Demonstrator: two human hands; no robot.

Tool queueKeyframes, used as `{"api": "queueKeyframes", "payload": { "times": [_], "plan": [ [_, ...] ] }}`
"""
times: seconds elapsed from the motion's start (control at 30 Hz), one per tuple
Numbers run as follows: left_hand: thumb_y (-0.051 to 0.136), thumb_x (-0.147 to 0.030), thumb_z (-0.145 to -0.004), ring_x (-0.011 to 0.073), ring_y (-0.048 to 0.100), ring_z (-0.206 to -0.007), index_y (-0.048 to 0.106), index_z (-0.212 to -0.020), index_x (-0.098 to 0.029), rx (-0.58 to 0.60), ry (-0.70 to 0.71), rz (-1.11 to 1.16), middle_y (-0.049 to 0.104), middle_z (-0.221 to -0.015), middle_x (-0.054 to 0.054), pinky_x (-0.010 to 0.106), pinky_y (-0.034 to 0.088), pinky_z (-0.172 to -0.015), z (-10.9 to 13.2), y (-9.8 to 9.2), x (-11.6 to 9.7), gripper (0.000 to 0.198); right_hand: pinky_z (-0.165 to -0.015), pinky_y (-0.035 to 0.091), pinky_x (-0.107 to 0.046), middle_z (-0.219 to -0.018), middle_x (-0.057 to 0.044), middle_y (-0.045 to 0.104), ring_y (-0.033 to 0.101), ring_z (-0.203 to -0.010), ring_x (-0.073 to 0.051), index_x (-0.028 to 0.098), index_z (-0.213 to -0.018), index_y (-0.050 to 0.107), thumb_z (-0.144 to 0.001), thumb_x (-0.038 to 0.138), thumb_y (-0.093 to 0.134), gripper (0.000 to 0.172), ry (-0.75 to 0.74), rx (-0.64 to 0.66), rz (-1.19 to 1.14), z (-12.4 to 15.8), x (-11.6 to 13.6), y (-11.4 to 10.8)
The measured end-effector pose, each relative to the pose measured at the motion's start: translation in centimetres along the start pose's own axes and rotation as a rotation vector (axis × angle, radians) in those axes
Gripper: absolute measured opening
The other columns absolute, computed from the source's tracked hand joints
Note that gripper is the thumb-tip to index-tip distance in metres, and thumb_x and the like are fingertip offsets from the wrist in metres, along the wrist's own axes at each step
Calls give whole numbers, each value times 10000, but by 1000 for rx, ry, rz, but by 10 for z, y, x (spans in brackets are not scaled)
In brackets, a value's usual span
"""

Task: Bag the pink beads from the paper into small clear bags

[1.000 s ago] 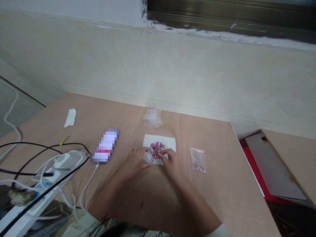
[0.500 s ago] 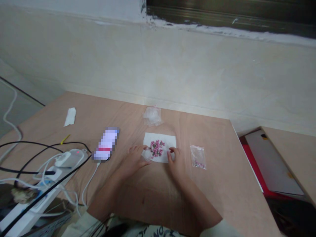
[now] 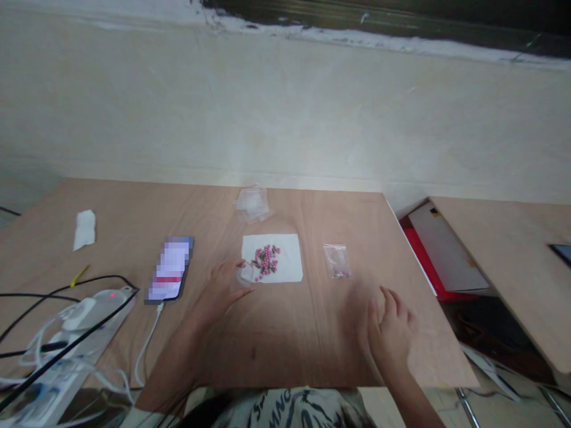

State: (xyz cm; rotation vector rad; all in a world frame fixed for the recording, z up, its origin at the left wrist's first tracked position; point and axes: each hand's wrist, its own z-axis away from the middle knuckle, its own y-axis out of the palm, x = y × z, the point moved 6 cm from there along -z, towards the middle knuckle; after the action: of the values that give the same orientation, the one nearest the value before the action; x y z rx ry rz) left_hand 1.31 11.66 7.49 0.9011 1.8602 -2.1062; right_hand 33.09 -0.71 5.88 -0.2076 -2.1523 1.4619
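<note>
My left hand (image 3: 225,291) is curled around a small clear plastic bag (image 3: 245,274) at the left edge of a white sheet of paper (image 3: 291,261). A cluster of small pink beads (image 3: 266,260), with some darker bits among them, lies on the paper just right of that bag. My right hand (image 3: 391,330) hovers above the front right of the table, fingers spread and holding nothing. Between it and the paper, farther back, lies a clear zip bag (image 3: 337,261) with a few pink pieces at its bottom.
Several clear bags (image 3: 253,204) are stacked near the wall. Left of my hand are a phone (image 3: 169,270) on a charging cable, a white scrap (image 3: 84,230) and a power strip (image 3: 104,309) with tangled cords. A second table (image 3: 504,249) stands at the right.
My right hand has left the paper's right edge and moved right and toward me, its fingers opening. My left hand stays at the small bag. The head view has shifted right.
</note>
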Motion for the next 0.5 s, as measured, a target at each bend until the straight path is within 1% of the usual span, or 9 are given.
{"api": "queueKeyframes", "payload": {
  "times": [0.03,0.07,0.1,0.17,0.27,0.37,0.43,0.5],
  "plan": [
    [608,-372,-604,254,471,-990,471,-1038,-181,0,-3,3,561,-1032,83,400,327,-854,0,-1,2,493,-841,186,-564,-1173,-173,417,318,-1087,-332,140,-1173,383,-785,409,265,487,79,-10,102,9,-22,-5],
    [608,-375,-599,257,473,-988,477,-1029,-184,-2,-6,4,563,-1028,82,403,329,-854,0,-1,3,489,-831,166,-593,-1211,-186,381,284,-1117,-349,129,-1208,344,-790,430,223,529,116,13,153,18,-40,-4],
    [609,-378,-594,259,477,-983,482,-1020,-186,-3,-6,3,566,-1024,82,404,332,-853,1,-1,4,484,-842,171,-584,-1235,-199,352,263,-1140,-344,100,-1234,304,-797,431,190,560,123,32,166,26,-52,-1],
    [608,-380,-591,259,482,-976,486,-1010,-187,-4,-2,4,568,-1018,83,401,338,-850,2,-1,4,477,-872,187,-545,-1246,-217,331,249,-1162,-323,45,-1242,274,-808,417,156,583,114,25,133,37,-65,8],
    [598,-388,-603,253,483,-979,476,-1021,-187,-5,2,17,565,-1020,80,393,339,-852,5,1,0,480,-880,234,-487,-1209,-226,370,288,-1146,-297,18,-1195,332,-814,396,165,562,78,-17,7,35,-62,18],
    [588,-378,-622,242,473,-995,462,-1035,-176,3,6,43,555,-1031,79,385,335,-860,9,3,-10,477,-845,289,-440,-1143,-216,428,363,-1080,-279,33,-1125,400,-813,387,198,513,17,-36,-112,25,-51,14],
    [590,-357,-629,233,465,-1001,457,-1040,-175,16,7,57,547,-1040,76,381,332,-864,12,4,-17,469,-800,309,-428,-1059,-206,477,416,-997,-281,51,-1067,444,-811,390,217,481,16,-71,-89,23,-49,4],
    [592,-338,-632,228,458,-1003,453,-1043,-178,28,6,66,539,-1050,71,381,326,-869,14,4,-22,462,-733,315,-436,-966,-211,505,443,-899,-304,60,-991,490,-801,415,241,474,92,-132,74,29,-54,-7]
  ]
}}
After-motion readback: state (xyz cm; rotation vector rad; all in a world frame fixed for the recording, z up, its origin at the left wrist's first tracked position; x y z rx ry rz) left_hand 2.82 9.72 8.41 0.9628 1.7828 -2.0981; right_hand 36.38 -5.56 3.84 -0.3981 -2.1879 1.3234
